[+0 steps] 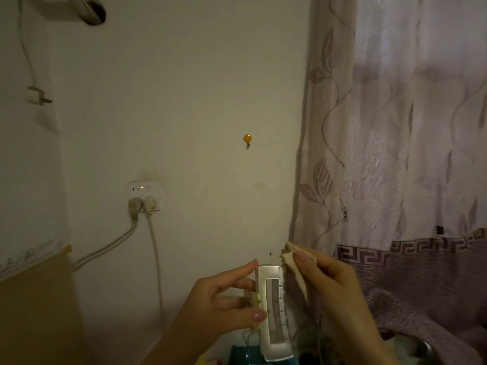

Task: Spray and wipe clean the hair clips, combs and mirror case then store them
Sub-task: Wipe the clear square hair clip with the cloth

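Holding the white case (274,316) upright near the bottom of the view, we see no writing or brand on it that can be read. Our left hand (224,301) grips it from the left: the thumb lies across its lower front by the window, while the fingers reach toward its upper left edge. A small cream clasp sticks out on that left side, just under our fingers. Our right hand (340,288) pinches a cream cloth (295,267), which touches the case's upper right corner and hangs down along its right edge. The case's bottom end sits over something blue (245,354) at the frame's lower edge; we cannot tell what that is.

Right of the case hangs a patterned curtain (395,154), close behind our right hand. Left of the case the plain wall (184,101) gives open room. Up and left of it is a socket (143,194) with two plugs, its small light glowing orange. Above the case, a yellow smiley hook (247,139).
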`<state>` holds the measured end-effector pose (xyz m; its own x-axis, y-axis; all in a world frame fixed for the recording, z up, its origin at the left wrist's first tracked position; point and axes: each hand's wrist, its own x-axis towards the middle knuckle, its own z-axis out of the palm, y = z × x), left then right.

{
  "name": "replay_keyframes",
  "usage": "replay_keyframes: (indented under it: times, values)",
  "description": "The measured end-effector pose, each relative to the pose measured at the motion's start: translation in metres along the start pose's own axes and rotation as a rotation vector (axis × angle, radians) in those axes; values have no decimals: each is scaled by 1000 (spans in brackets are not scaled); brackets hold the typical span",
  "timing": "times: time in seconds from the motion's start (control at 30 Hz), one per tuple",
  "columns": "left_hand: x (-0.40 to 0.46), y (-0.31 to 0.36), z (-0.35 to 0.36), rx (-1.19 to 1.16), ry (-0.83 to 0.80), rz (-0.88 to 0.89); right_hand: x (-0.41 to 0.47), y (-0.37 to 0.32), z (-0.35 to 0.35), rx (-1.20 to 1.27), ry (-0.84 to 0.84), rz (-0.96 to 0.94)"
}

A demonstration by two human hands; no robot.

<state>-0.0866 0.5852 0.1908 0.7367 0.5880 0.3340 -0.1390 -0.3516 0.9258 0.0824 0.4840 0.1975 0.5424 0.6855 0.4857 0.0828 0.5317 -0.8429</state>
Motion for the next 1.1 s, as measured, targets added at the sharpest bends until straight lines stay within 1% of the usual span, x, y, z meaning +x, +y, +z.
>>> replay_keyframes:
  times: [0.07, 0.23, 0.37, 0.43, 0.57, 0.73, 0.8, 0.93, 1.1]
  values:
    - [0, 0, 1, 9, -3, -4, 2, -2, -5, -36, -47, -22]
    - [3, 5, 3, 55, -23, -1, 3, -3, -13, -231, -280, -10]
    - [4, 9, 0, 78, -36, 8, 2, -2, -20, -223, -372, 38]
    - [5, 10, -2, 84, -43, 16, 2, -2, -20, -221, -387, 40]
    - [6, 12, -3, 101, -23, 43, -1, 0, -18, -171, -325, 35]
    - [6, 8, 2, 103, 102, 79, -7, 7, -12, -83, -151, 78]
    - [4, 4, 2, 87, 125, 71, -9, 9, -12, -51, -81, 89]
    - [0, -7, 3, 47, 121, 21, -14, 11, -11, 13, 35, 103]
    - [-5, -17, 11, 61, 99, 17, -21, 16, -11, 70, 67, 146]
